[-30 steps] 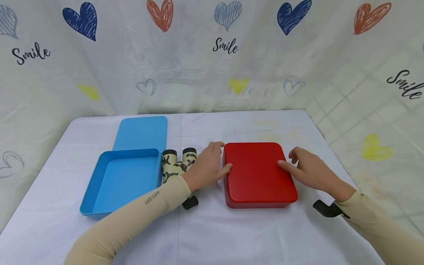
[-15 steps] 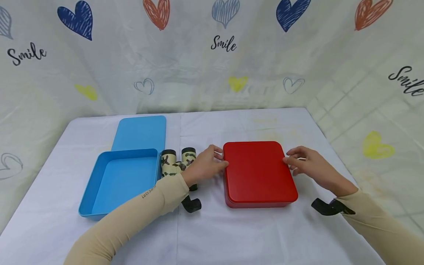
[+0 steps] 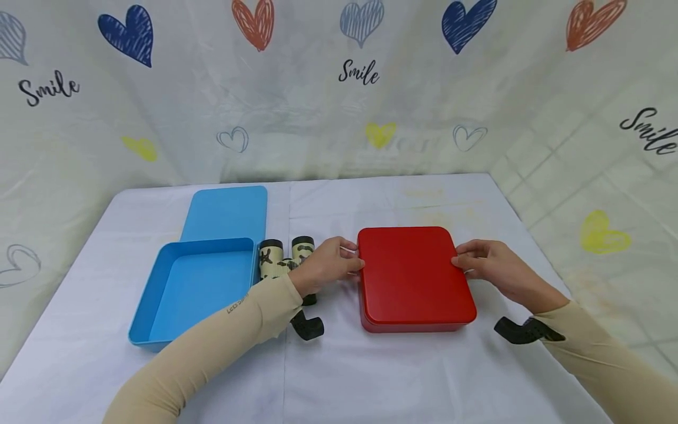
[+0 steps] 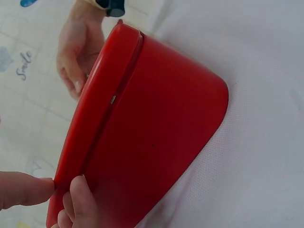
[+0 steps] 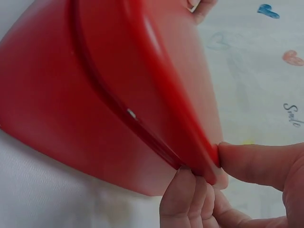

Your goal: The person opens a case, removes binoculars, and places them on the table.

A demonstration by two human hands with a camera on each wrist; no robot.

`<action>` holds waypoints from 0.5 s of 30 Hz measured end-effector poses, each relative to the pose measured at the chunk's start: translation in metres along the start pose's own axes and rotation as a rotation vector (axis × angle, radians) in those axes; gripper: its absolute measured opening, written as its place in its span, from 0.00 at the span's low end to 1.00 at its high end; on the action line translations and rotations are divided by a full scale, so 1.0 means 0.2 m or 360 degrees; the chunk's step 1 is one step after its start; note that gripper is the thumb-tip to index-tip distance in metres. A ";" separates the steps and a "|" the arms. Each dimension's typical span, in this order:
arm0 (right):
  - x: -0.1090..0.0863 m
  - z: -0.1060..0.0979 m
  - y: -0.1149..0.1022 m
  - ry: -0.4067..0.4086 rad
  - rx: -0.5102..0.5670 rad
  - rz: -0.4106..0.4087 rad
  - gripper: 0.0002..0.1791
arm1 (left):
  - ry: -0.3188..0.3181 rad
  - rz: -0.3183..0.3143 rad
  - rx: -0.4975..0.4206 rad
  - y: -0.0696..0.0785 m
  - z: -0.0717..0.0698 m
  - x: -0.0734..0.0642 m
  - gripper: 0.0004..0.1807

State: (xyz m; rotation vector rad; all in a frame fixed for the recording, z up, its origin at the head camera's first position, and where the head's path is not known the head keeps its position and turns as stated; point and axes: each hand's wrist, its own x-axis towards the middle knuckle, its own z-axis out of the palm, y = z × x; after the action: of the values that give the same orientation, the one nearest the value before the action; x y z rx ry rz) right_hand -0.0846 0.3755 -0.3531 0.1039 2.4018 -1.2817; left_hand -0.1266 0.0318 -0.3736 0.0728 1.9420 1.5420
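A red square box (image 4: 166,104) stands on the table with its red lid (image 3: 413,274) on top. My left hand (image 3: 329,264) pinches the lid's left edge, thumb on the upper rim and fingertips at the seam below. At the opposite edge, my right hand (image 3: 498,271) grips the lid the same way, its fingers (image 5: 178,194) curled under the rim. A thin seam line runs between lid and box in both wrist views. The inside of the red box is hidden.
An open blue box (image 3: 206,294) sits at the left, with a flat blue lid (image 3: 228,212) behind it. Camouflage-patterned binoculars (image 3: 272,259) lie between the two boxes, partly covered by my left arm. A black curved piece (image 3: 307,327) shows below my left wrist.
Both thumbs have drawn back from the lid's top to its edges, and the fingers have curled in at the sides. The red box has stayed in place.
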 end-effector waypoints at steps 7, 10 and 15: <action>0.01 0.01 0.00 -0.0006 0.0018 -0.0017 0.26 | -0.0024 -0.0017 -0.0049 -0.01 -0.01 -0.01 0.26; 0.01 0.02 0.00 -0.0009 0.0025 -0.0019 0.26 | -0.0033 -0.0024 -0.0063 -0.01 -0.01 -0.01 0.26; 0.01 0.03 -0.01 -0.0004 0.0021 -0.0020 0.27 | -0.0049 -0.0027 -0.0093 -0.01 -0.03 -0.02 0.26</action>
State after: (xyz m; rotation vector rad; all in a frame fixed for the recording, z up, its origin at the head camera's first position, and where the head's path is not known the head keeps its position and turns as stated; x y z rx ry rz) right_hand -0.0856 0.3687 -0.3559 0.0914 2.3957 -1.3026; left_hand -0.1248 0.0241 -0.3731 0.0546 1.8678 1.5767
